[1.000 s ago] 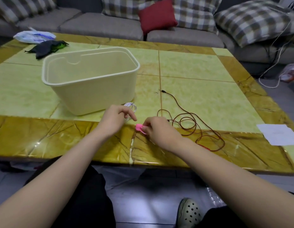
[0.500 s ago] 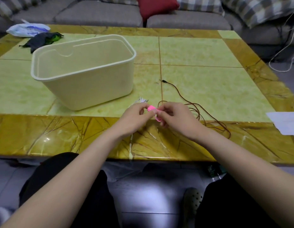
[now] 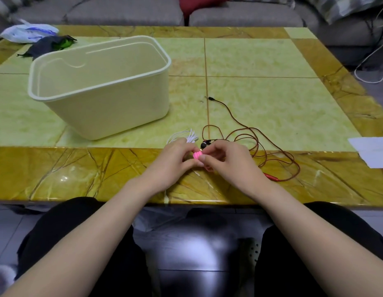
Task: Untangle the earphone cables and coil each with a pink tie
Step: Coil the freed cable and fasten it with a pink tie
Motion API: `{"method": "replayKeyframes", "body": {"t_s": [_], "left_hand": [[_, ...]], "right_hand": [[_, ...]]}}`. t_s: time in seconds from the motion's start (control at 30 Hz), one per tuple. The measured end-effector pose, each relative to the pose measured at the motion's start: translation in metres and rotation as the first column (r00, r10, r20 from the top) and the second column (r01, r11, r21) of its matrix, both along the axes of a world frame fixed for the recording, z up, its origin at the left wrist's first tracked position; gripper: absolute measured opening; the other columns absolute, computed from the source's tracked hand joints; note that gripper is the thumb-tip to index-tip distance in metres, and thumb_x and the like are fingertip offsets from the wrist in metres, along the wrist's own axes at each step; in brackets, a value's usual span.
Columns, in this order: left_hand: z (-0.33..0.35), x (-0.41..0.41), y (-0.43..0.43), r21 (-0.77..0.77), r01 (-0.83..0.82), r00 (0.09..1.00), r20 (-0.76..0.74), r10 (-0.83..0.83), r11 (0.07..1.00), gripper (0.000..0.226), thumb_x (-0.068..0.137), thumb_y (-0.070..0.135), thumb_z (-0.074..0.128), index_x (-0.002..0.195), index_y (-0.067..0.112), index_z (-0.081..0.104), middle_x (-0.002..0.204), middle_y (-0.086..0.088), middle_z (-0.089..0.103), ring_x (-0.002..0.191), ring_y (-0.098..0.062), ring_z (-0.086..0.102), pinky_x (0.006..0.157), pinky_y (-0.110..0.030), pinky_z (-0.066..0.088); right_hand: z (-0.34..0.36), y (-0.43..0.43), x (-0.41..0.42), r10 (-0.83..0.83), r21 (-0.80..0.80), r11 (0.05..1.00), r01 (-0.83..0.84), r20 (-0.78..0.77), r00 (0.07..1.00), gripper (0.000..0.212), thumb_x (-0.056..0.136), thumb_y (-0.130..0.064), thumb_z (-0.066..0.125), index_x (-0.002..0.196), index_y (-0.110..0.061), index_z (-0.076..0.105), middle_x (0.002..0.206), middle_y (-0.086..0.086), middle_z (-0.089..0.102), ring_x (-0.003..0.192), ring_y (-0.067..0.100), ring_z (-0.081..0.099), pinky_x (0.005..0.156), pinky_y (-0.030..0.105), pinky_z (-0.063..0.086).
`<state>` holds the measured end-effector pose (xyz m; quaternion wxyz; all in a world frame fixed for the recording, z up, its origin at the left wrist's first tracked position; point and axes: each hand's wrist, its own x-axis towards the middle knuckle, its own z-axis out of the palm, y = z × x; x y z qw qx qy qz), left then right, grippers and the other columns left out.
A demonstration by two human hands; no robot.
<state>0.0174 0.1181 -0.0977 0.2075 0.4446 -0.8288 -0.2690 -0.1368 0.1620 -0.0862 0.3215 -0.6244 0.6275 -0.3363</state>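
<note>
In the head view, the left hand (image 3: 173, 162) and right hand (image 3: 227, 163) meet over the near edge of the bench (image 3: 272, 93). Both pinch one pink tie (image 3: 197, 155) between thumb and fingertips. The white earphone cable (image 3: 185, 137) lies bunched just beyond the left hand's knuckles, nearer to it than to the right hand. The reddish-brown earphone cable (image 3: 256, 144) sprawls in loose loops to the right of the right hand, its plug end trailing away across the bench. The tie's likely path is forward and slightly left, onto the white earphone cable.

The bin (image 3: 113, 108) stands left on the table (image 3: 272, 93) — cable (image 3: 239, 123) right, paper (image 3: 372, 151) beyond it
</note>
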Motion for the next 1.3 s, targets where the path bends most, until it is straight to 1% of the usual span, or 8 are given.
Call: {"method": "replayKeyframes", "body": {"t_s": [0.2,0.37,0.53,0.67,0.73,0.8,0.9,1.3], "left_hand": [[0.002,0.003,0.001,0.030,0.057,0.998,-0.027,-0.056,0.998,0.017,0.085,0.022,0.066,0.098,0.013,0.071,0.067,0.006,0.037,0.063,-0.004,0.036,0.059,-0.020,0.027],[0.006,0.003,0.002,0.107,0.065,0.989,-0.137,-0.050,0.992,0.005,0.086,0.018,0.065,0.089,0.021,0.068,0.062,0.009,0.034,0.057,-0.003,0.035,0.057,-0.019,0.027],[0.008,0.005,0.001,0.139,0.070,0.986,-0.160,-0.048,0.988,0.006,0.088,0.018,0.063,0.087,0.021,0.068,0.061,0.009,0.037,0.054,-0.002,0.035,0.054,-0.017,0.027],[0.006,0.004,0.001,0.136,0.082,0.992,-0.109,-0.067,0.987,0.010,0.089,0.021,0.061,0.090,0.014,0.068,0.063,0.005,0.037,0.057,-0.002,0.035,0.055,-0.017,0.028],[0.006,0.002,0.002,0.117,0.092,0.994,-0.073,-0.084,0.989,0.010,0.089,0.022,0.061,0.090,0.014,0.069,0.065,0.004,0.039,0.059,-0.004,0.036,0.056,-0.019,0.028],[0.006,0.001,0.003,0.088,0.110,0.993,-0.042,-0.107,0.990,0.010,0.087,0.021,0.063,0.089,0.013,0.068,0.066,0.006,0.041,0.063,-0.005,0.038,0.059,-0.019,0.029],[0.004,0.003,0.003,0.025,0.126,0.991,0.034,-0.127,0.992,0.011,0.087,0.019,0.063,0.091,0.010,0.066,0.069,0.009,0.040,0.065,-0.002,0.038,0.061,-0.014,0.030],[-0.002,0.013,-0.006,-0.061,0.133,0.982,0.141,-0.124,0.989,0.013,0.090,0.025,0.058,0.097,0.017,0.065,0.084,0.006,0.047,0.085,-0.015,0.047,0.076,-0.026,0.030]], "right_hand": [[0.003,0.000,-0.005,0.011,-0.014,1.000,-0.011,-0.004,1.000,0.005,0.083,-0.026,0.070,0.079,-0.022,0.070,0.071,-0.010,0.068,0.070,0.005,0.064,0.063,0.009,0.047],[0.003,0.000,-0.009,-0.033,-0.009,0.999,0.034,0.074,0.997,0.015,0.088,-0.021,0.063,0.076,-0.030,0.063,0.074,-0.007,0.069,0.073,0.013,0.068,0.074,0.031,0.056],[0.007,-0.006,-0.010,-0.256,0.119,0.967,0.227,0.436,0.863,0.017,0.099,-0.012,0.040,0.084,-0.008,0.047,0.080,0.006,0.067,0.071,0.015,0.069,0.070,0.031,0.058],[0.013,-0.008,-0.012,-0.312,0.201,0.950,0.240,0.550,0.775,0.037,0.097,-0.006,0.031,0.065,-0.010,0.050,0.056,0.000,0.055,0.057,0.013,0.055,0.056,0.023,0.046],[0.011,-0.007,-0.008,-0.254,0.173,0.966,0.194,0.472,0.844,0.030,0.098,-0.011,0.034,0.073,-0.015,0.049,0.061,-0.003,0.049,0.057,0.011,0.045,0.058,0.023,0.037],[0.006,-0.004,-0.005,-0.127,0.106,0.988,0.109,0.188,0.974,0.016,0.099,-0.022,0.040,0.089,-0.018,0.052,0.072,-0.008,0.050,0.064,0.007,0.046,0.060,0.023,0.036],[-0.003,0.000,-0.002,0.086,0.076,0.994,-0.079,-0.096,0.992,0.016,0.092,-0.036,0.054,0.091,-0.020,0.055,0.077,-0.012,0.054,0.072,0.006,0.049,0.062,0.022,0.034],[0.002,0.003,-0.010,0.136,0.034,0.991,-0.131,-0.251,0.958,0.016,0.095,-0.024,0.051,0.087,-0.014,0.061,0.060,-0.013,0.042,0.057,0.000,0.040,0.057,0.006,0.034]]}}
